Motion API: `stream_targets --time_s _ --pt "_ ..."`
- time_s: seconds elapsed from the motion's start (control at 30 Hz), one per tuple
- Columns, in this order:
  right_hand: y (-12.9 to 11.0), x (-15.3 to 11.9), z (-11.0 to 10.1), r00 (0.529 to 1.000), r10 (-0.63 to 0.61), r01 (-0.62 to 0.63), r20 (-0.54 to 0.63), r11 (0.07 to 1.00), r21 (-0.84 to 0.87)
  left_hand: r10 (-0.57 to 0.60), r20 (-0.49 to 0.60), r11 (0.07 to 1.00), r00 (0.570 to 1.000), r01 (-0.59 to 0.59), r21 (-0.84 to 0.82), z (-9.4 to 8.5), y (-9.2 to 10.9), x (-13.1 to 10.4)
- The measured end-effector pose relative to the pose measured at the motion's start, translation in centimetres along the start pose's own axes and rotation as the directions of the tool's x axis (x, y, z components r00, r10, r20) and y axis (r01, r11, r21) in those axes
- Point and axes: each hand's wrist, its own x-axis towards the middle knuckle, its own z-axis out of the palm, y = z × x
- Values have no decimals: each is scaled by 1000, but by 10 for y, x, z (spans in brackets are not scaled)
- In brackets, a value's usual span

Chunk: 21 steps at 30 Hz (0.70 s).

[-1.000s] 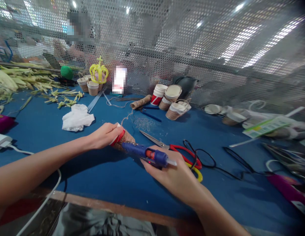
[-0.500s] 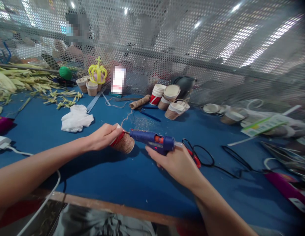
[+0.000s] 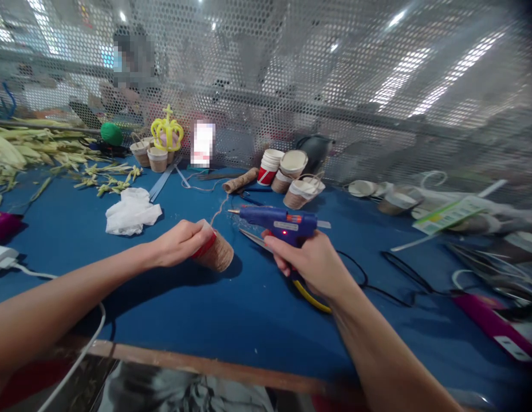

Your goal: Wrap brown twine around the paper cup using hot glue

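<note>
My left hand (image 3: 182,243) is closed on the upper part of a paper cup (image 3: 217,253), which is tilted over the blue table. Twine is wound around its lower part, and a red band shows beside my fingers. A loose strand of twine (image 3: 218,212) runs from the cup up to a twine roll (image 3: 240,181). In my right hand (image 3: 311,260) is a blue hot glue gun (image 3: 274,218), with its red light on and its nozzle pointing left, apart from the cup. Scissors (image 3: 257,239) show under the gun; whether my fingers touch them I cannot tell.
Behind the twine roll stand several paper cups (image 3: 294,164). A crumpled white cloth (image 3: 131,212) lies left, near pale husks (image 3: 29,151) and a yellow crown-shaped piece (image 3: 166,134). Black cable (image 3: 397,292) and a purple packet (image 3: 491,320) lie right. Perforated metal mesh (image 3: 248,86) closes the back.
The glue gun has moved right and up, its nozzle coming away from the cup. Scissor blades and a yellow handle now show beneath my right hand. My left hand keeps its grip.
</note>
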Motion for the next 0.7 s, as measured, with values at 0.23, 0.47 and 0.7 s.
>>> stream_targets --time_s 0.23,0.47,0.7 --pt "21 41 -20 977 146 -155 -159 987 -51 114 73 993 991 -116 23 -2 4 -2" --pt "50 69 -17 952 295 -302 -76 947 -110 236 97 966 967 -245 87 0 5 -3" --pt "58 81 -20 955 175 -247 -239 916 -315 280 97 955 955 -288 76 1 5 -3"
